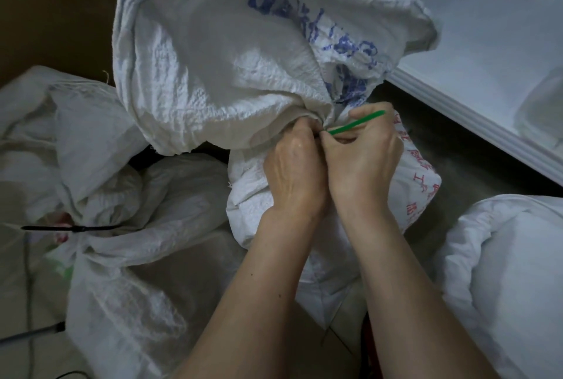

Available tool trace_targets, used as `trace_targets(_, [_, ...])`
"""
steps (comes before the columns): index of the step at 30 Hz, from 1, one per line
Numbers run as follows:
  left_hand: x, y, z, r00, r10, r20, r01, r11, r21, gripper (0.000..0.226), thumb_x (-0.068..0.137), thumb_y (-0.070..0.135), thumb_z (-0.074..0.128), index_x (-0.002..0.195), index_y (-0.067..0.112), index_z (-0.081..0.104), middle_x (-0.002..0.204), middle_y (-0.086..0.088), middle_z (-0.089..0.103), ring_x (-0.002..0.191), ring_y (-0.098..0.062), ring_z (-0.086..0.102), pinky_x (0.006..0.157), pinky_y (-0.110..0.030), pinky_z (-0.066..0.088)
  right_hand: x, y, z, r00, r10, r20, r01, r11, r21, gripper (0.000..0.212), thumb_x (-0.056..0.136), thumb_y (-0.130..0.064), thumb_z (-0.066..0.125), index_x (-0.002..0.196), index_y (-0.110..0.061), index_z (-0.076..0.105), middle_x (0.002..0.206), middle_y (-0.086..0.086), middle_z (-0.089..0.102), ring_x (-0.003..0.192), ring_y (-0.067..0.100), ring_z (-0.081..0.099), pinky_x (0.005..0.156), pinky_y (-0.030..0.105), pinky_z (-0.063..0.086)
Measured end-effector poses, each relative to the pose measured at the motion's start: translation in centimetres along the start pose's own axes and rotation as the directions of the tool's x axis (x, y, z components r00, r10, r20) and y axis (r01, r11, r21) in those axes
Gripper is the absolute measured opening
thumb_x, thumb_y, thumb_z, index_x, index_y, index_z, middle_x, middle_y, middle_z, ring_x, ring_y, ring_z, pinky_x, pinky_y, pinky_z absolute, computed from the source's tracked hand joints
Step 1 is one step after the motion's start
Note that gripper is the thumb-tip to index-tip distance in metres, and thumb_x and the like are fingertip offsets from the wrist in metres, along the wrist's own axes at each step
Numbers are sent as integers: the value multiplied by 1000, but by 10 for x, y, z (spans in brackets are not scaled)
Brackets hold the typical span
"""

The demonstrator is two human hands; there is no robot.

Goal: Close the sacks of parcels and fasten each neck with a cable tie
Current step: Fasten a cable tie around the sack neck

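Hands meet at the gathered neck of the middle sack (304, 205), which stands between other white sacks on the floor. The left hand (294, 171) is clenched around the bunched cloth, apparently to keep the neck from spreading while the tie goes on. The right hand (364, 162) pinches the green cable tie (356, 123) between its fingers (335, 142), its free tail pointing up and right, away from the neck; whether the tail has entered the tie's head is hidden by the fingers. The loose top of the sack (231, 52) flops upward and back above the grip. To the left, another sack (146, 256) is already fastened with a black cable tie (73, 228).
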State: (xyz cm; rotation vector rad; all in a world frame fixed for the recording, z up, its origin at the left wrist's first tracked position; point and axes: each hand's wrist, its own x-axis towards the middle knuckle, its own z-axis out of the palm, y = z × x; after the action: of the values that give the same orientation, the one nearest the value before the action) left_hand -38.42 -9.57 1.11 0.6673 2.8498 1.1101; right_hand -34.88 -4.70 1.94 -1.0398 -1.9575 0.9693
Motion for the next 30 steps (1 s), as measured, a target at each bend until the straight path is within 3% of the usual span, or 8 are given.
trace_targets(6, [-2,0,1,1000,19,20,-20,999,49,15,94,21,51,105,18,61,100,-2,66,88,-21,60,65,-29,35,0,2,4,1000,20,-20,-20,1000,-20,45,72,-5,77,103,-8,45,71,-16,43,60,-5,44,62,-6,33])
trace_targets(11, [-1,-2,2,999,-13,-51,15,999,28,17,95,21,51,106,19,64,98,-2,67,86,-20,61,63,-28,33,-1,0,4,1000,-2,-25,2,1000,6,40,71,-7,80,97,-10,50,68,-15,54,68,4,64,69,15,52])
trace_targets(15, [-1,0,4,997,-35,-74,32,999,-43,18,94,25,51,103,20,66,92,-3,69,85,-22,62,64,-30,37,0,2,2,998,29,-63,-27,999,32,39,68,-10,83,90,-13,51,67,-13,61,66,1,64,65,10,50])
trace_targets(21, [-2,1,5,998,-35,-57,32,998,-51,18,95,24,51,105,19,66,92,-4,69,84,-23,62,64,-30,39,-3,0,4,995,-31,-98,29,999,-25,33,70,-5,81,91,-8,56,65,-18,50,68,6,63,71,26,55])
trace_targets(23, [-2,1,6,997,-36,-65,33,998,-54,18,94,23,51,103,19,66,90,-4,69,82,-23,62,63,-30,40,-3,1,4,994,-20,-107,18,1000,-16,33,69,-6,81,91,-6,57,67,-15,55,70,8,65,71,24,55])
trace_targets(27, [-1,0,5,997,-40,-63,35,996,-82,17,94,23,52,100,19,66,90,-3,69,83,-21,61,66,-31,42,0,2,3,997,11,-71,-13,999,-35,29,70,-12,82,89,-7,60,69,-11,60,62,-1,58,64,0,42])
trace_targets(30, [-1,-1,4,998,-31,-52,27,997,-73,17,94,23,52,102,18,66,91,-3,69,84,-21,62,67,-33,44,-1,0,3,998,4,-64,-7,998,-58,27,72,-12,81,90,-7,61,70,-12,58,65,1,59,64,6,47])
